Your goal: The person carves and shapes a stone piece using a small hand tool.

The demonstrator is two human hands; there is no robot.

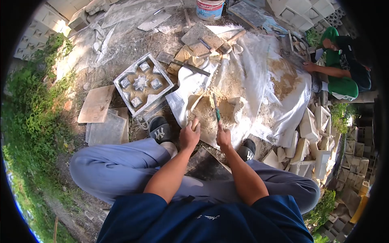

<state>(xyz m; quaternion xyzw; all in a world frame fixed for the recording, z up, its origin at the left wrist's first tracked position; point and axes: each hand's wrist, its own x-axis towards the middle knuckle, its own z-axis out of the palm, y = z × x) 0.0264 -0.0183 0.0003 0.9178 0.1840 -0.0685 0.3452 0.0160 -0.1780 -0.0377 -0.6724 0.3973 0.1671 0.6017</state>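
Note:
My left hand (189, 135) is closed around a short tan piece that looks like a wooden handle (195, 123); its far end is hard to make out. In my right hand (223, 137) is a slim tool with a green handle (218, 114) and a narrow dark blade pointing away from me. The blade lies over a rough tan stone block (208, 113) on a white sack sheet (259, 97). Pale crumbs and dust lie around the block. Whether the blade touches it, I cannot tell.
Left of the sheet sits a square mould with a star pattern (140, 82), beside flat boards (97, 103). Stone slabs (201, 38) and a bucket (210, 9) are beyond. Pale blocks (308, 125) pile up at right, where another person (344, 69) sits.

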